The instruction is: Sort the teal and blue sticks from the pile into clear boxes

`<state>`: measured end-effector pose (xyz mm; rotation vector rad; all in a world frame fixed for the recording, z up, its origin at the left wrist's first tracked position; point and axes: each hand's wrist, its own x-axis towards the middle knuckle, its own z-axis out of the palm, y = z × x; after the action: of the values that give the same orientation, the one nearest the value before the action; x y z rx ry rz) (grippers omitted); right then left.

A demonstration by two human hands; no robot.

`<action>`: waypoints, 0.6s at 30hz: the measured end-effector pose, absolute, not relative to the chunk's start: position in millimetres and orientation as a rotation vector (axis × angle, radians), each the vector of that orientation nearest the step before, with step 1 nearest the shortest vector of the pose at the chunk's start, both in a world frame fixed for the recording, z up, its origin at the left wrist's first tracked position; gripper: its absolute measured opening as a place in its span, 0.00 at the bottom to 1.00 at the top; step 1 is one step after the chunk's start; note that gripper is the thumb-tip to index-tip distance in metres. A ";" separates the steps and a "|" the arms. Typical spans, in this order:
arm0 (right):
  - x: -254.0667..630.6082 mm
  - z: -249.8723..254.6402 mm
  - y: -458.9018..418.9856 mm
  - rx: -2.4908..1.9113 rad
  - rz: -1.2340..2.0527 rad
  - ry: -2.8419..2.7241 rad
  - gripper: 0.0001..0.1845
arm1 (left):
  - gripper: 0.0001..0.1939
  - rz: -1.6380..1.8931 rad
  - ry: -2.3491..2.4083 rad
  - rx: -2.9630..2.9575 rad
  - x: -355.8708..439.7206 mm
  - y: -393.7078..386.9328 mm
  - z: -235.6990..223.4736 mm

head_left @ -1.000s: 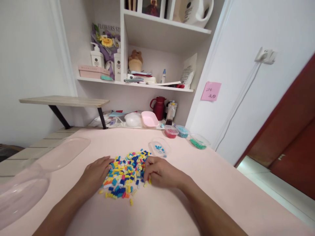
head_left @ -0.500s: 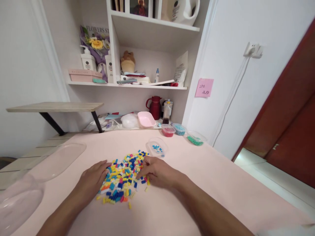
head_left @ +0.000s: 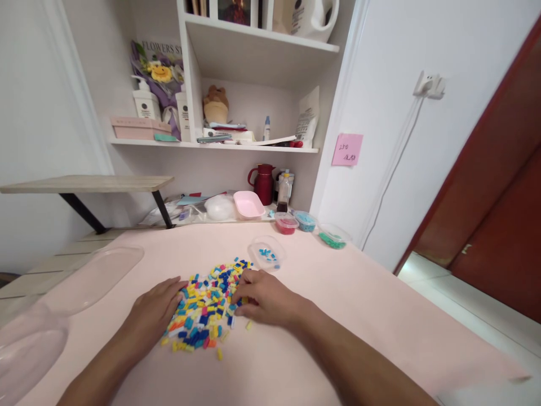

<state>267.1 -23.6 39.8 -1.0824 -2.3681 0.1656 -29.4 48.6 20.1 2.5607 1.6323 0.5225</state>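
A spread pile of small plastic building bricks [head_left: 207, 307] in yellow, dark blue, teal, white, pink and orange lies on the pink-covered table. My left hand [head_left: 158, 304] rests flat at the pile's left edge, fingers stretched out and touching bricks. At the right edge, my right hand [head_left: 262, 296] bends its thumb and fingertips together among the bricks. What lies between those fingertips is too small to make out. Just beyond that hand, a clear shallow tub [head_left: 267, 252] holds several blue bricks.
Farther back stand clear tubs of red pieces [head_left: 286, 224], blue pieces [head_left: 305, 221] and green pieces [head_left: 333, 237]. A pink tray [head_left: 249, 204], a red jug [head_left: 264, 184] and a bottle [head_left: 284, 194] are behind them. Clear lids [head_left: 101, 276] lie on the left.
My right hand has shifted slightly left and its thumb and fingertips have moved among the bricks. My left hand stays at the pile's edge. The whole view has shifted a little.
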 end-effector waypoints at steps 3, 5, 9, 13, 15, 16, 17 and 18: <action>260.4 38.2 -24.0 -1.105 0.102 -2.372 0.10 | 0.27 0.485 1.643 2.554 -29.5 47.8 20.4; 254.7 37.6 -24.5 -1.115 0.085 -2.369 0.08 | 0.27 0.485 1.644 2.549 -29.8 47.6 20.1; 244.4 36.3 -25.5 -1.116 0.075 -2.371 0.09 | 0.26 0.539 1.634 2.550 -30.7 48.1 18.4; 245.4 36.6 -25.4 -1.132 0.071 -2.349 0.06 | 0.25 0.593 1.615 2.570 -32.6 49.7 16.3; 250.4 38.2 -24.8 -1.155 0.096 -2.307 0.05 | 0.26 0.595 1.607 2.577 -33.6 50.4 15.8; 253.7 39.6 -24.2 -1.165 0.118 -2.276 0.05 | 0.27 0.594 1.604 2.581 -34.0 50.8 15.8; 257.2 41.3 -23.5 -1.168 0.144 -2.242 0.05 | 0.27 0.593 1.602 2.585 -34.2 51.1 16.0; 261.1 43.4 -22.6 -1.164 0.170 -2.207 0.05 | 0.27 0.593 1.601 2.591 -34.4 51.4 16.1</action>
<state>261.1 -22.6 43.4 -1.1642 -2.2069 0.1699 -34.4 51.4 16.1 2.5907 1.6011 0.5930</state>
